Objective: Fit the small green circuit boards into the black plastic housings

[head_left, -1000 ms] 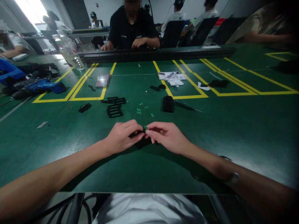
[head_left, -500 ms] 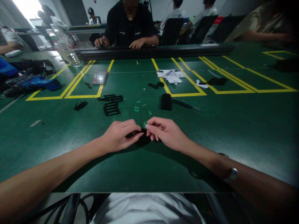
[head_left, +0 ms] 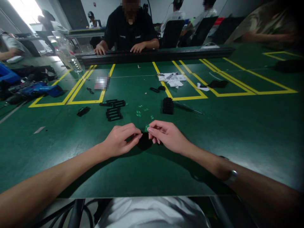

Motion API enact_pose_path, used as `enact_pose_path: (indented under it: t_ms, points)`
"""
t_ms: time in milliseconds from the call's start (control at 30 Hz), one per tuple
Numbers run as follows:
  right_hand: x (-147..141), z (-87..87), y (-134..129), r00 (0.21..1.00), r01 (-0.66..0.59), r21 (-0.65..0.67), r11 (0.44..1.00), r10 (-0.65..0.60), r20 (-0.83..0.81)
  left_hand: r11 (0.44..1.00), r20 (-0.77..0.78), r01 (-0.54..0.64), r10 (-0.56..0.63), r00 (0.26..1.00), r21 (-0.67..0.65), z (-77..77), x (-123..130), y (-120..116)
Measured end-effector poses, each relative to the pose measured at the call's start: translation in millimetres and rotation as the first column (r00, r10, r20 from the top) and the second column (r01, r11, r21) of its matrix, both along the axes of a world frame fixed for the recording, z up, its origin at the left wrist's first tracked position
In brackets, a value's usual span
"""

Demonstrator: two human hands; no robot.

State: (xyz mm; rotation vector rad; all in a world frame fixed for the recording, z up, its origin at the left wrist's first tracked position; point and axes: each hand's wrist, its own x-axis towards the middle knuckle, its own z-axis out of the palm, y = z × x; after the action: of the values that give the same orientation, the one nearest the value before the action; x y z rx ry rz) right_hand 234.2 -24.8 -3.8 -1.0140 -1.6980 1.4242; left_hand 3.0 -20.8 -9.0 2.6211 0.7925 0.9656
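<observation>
My right hand [head_left: 169, 135] pinches a small green piece [head_left: 147, 128], like a tiny circuit board, between thumb and forefinger. Facing it, my left hand [head_left: 124, 136] is closed at the fingertips; whatever it grips looks dark and merges with the shadow below. The fingertips of both hands are close together but apart. Just beyond them lie several loose green pieces [head_left: 138, 113] on the green table [head_left: 133, 180]. Black slotted frames [head_left: 114, 114] are grouped to the left of these, and a stack of black parts [head_left: 168, 105] stands to the right.
A screwdriver [head_left: 188, 107] lies beside the black stack. Further back are crumpled white papers [head_left: 174, 79], a plastic bottle [head_left: 75, 64] and a long black bar [head_left: 156, 54]. Blue-and-black gear [head_left: 45, 89] is at left. A person in black [head_left: 131, 31] sits opposite.
The view has shifted slightly. My left fingertips have drawn a little away from the right hand, which keeps its pinch on the green piece.
</observation>
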Motion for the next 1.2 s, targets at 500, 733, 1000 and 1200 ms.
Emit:
enact_pose_path:
  t_ms: [500, 733, 1000, 1200]
  points:
    - [-1.5, 0.4, 0.9, 1.000, -0.002, -0.005, 1.000, 0.002, 0.002, 1.000, 0.013, 0.002, -0.002, 1.000, -0.011, 0.7, -0.5, -1.0]
    - [-0.3, 2.8, -0.4, 1.000, -0.008, -0.007, 1.000, 0.008, 0.006, 1.000, 0.014, 0.006, -0.005, 1.000, -0.020, 2.1, 0.3, -0.7]
    - [1.9, 1.3, -1.2, 1.000, -0.018, -0.024, 1.000, 0.017, -0.018, 1.000, -0.028, 0.016, -0.017, 0.999, -0.022, -0.7, 0.0, -1.4]
    - [1.9, 0.7, -3.5, 0.999, -0.026, -0.028, 0.999, 0.024, -0.044, 0.999, -0.067, 0.035, -0.037, 0.997, -0.029, -4.5, 1.1, -0.6]
